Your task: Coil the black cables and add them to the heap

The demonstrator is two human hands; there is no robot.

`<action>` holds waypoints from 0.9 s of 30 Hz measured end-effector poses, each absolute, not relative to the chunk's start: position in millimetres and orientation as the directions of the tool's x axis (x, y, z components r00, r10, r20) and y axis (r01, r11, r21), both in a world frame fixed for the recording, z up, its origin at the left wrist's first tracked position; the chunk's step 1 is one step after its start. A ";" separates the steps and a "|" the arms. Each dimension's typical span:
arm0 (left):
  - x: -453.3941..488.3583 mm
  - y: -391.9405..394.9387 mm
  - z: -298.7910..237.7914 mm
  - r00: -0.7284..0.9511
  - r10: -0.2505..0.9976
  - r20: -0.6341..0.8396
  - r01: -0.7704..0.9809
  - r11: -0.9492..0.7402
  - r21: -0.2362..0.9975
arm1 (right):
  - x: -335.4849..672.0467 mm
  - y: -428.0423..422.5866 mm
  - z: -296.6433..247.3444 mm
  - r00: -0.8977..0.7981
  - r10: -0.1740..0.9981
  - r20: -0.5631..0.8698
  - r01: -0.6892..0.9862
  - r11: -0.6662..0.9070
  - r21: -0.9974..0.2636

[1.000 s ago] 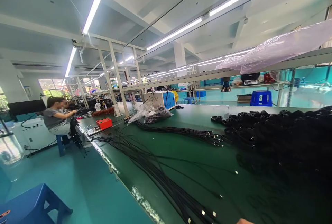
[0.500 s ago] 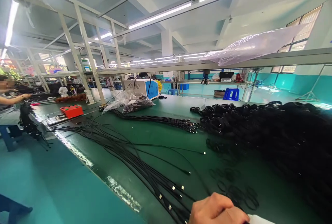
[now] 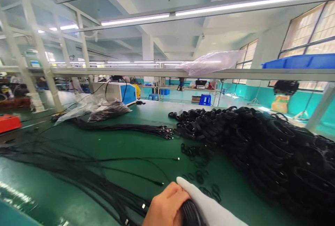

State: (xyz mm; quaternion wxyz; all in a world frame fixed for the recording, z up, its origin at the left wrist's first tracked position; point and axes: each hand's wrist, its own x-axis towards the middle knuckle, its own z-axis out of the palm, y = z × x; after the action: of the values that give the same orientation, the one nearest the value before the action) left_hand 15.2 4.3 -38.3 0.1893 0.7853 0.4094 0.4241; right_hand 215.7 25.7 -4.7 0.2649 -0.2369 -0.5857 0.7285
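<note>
My left hand (image 3: 164, 206), bare, is at the bottom middle with its fingers curled round a coil of black cable (image 3: 192, 213). Against the coil's right side lies my right hand (image 3: 206, 201) in a white glove, pressing the coil against the left hand; one gloved finger reaches up past the bare knuckles. The lower part of the coil is cut off by the frame. Left of my hands, a spread bundle of black cables (image 3: 86, 177) with small pale connector ends runs across the green table (image 3: 125, 147).
A big heap of coiled black cables (image 3: 251, 138) covers the right side, with loose black rings (image 3: 206, 191) before it. Farther back lie a second cable bundle (image 3: 131, 128), a plastic bag (image 3: 107, 109) and a blue-white machine (image 3: 117, 91). A red box (image 3: 9, 123) is at left.
My view has swung right, so the red box and the co-worker have shifted left, the person now out of sight. The gloved right hand shows far more, and the black coil has come into view.
</note>
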 end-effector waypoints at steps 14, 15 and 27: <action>6.6 14.4 1.3 0.274 0.939 0.209 0.559 -0.332 0.759 | 171.2 41.5 -33.6 -0.870 0.490 0.064 -0.239 -0.305 -0.922; 7.3 14.7 2.8 0.236 0.956 0.176 0.564 -0.282 0.777 | 171.9 42.8 -35.3 -0.871 0.488 0.060 -0.242 -0.319 -0.916; 16.3 20.4 -0.4 0.104 0.982 0.158 0.719 -0.184 0.670 | 164.3 46.3 -61.1 -0.815 0.579 -0.004 -0.284 -0.407 -0.868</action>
State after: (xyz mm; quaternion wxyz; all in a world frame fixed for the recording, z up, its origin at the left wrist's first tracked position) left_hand 16.3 20.4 -0.4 0.2207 0.7094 0.5994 0.2980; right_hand 164.3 46.3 -61.1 0.2620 -0.1544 -0.4776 0.8243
